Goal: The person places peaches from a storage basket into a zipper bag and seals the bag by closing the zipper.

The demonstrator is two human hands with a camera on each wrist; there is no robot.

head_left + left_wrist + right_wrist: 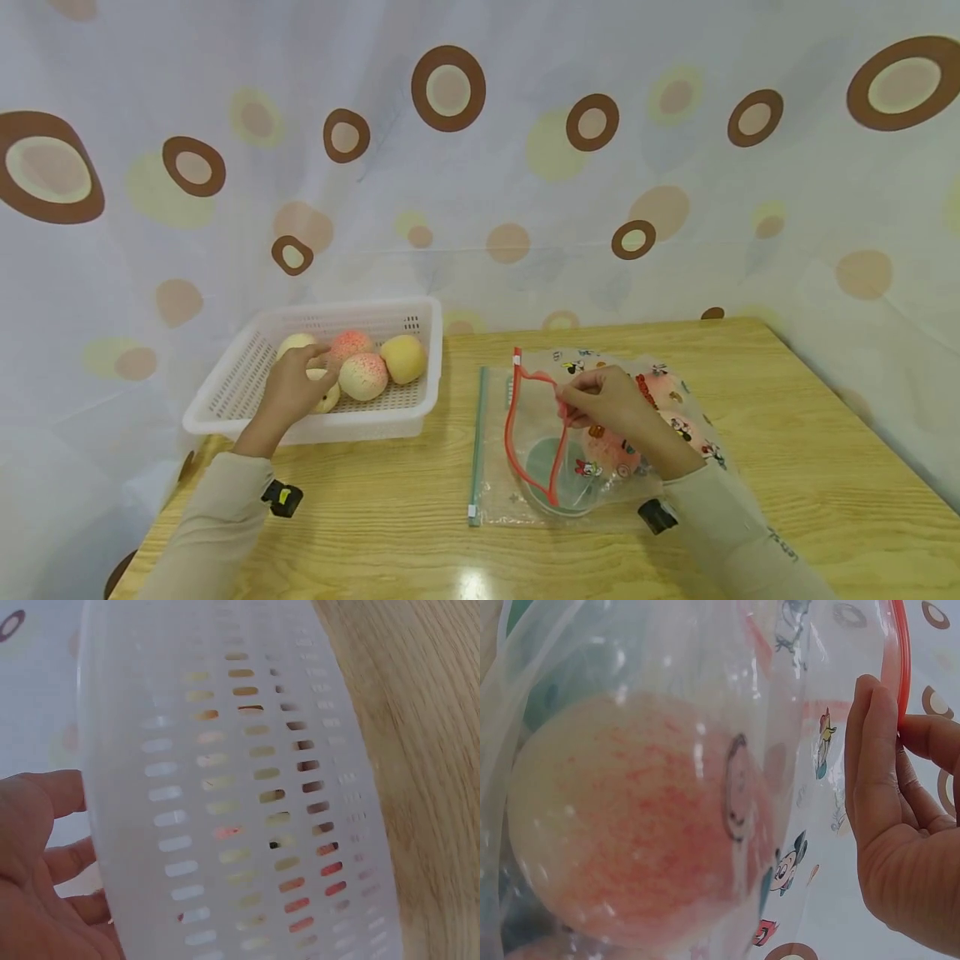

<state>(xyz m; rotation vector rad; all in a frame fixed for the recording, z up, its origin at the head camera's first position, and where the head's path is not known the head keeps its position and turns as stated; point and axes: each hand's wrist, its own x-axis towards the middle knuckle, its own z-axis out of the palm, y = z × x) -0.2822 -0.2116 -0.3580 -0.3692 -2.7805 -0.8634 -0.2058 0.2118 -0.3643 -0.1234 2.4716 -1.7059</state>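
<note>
My left hand (296,385) reaches over the white plastic basket (432,392), its fingers spread and slightly bent just above the fruit. Pink-speckled peaches (363,377) and yellow fruits (403,359) lie inside; a pale yellow fruit (325,400) is partly hidden under the hand. In the left wrist view the basket wall (127,825) hides the fingertips. My right hand (611,408) pinches the red zip edge of a clear cartoon-print zip bag (675,387), holding its mouth apart. Inside this bag are peaches, one large peach (645,817) in the right wrist view.
Under the cartoon bag lies another clear zip bag with a green zip strip (477,450). A pale green round patch (551,462) shows through the plastic. Everything rests on a wooden table (375,517), with a circle-patterned cloth (510,192) hanging behind.
</note>
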